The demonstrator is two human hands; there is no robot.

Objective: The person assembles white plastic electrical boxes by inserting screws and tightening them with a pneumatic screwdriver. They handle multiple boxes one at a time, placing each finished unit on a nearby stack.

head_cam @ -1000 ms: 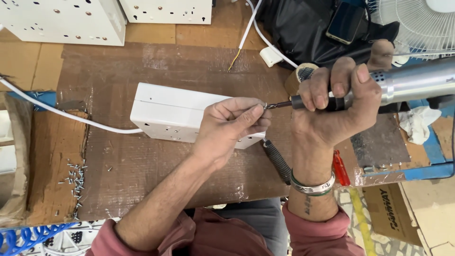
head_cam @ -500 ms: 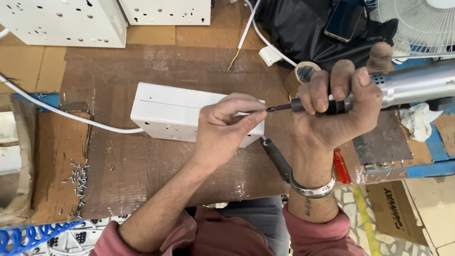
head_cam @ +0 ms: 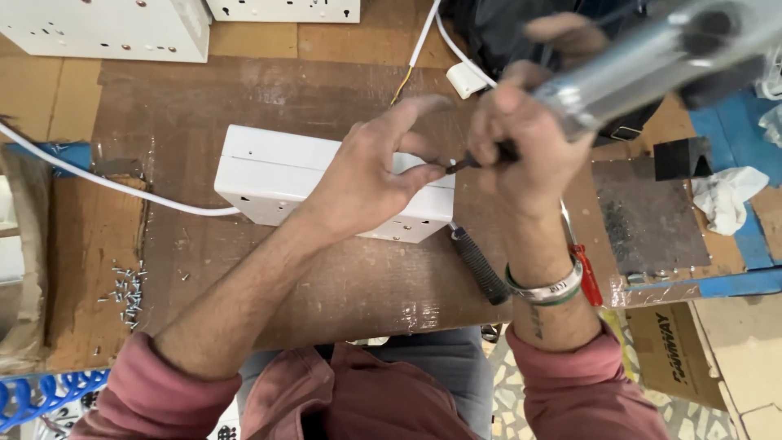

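Observation:
A white rectangular plastic box [head_cam: 269, 175] lies on the brown worktop, with a white cable [head_cam: 106, 183] leaving its left end. My left hand [head_cam: 383, 171] rests over the box's right end, thumb and a finger pinched at the dark tip of the driver bit [head_cam: 453, 166], index finger raised. My right hand [head_cam: 521, 151] is wrapped around the black grip of a silver electric screwdriver [head_cam: 652, 57]. Its body slants up to the right, close to the camera and blurred. Whether a screw sits at the tip cannot be made out.
A black-handled tool [head_cam: 481, 265] and a red-handled tool [head_cam: 586, 281] lie by my right wrist. Several loose screws [head_cam: 126, 289] lie at the left. A metal plate [head_cam: 652, 220], a white cloth [head_cam: 725, 195], more white boxes [head_cam: 106, 28] and a black bag [head_cam: 489, 24] ring the work area.
My right hand has shifted left and tilted the screwdriver's body upward toward the camera. My left hand stays at the bit tip, its index finger now lifted.

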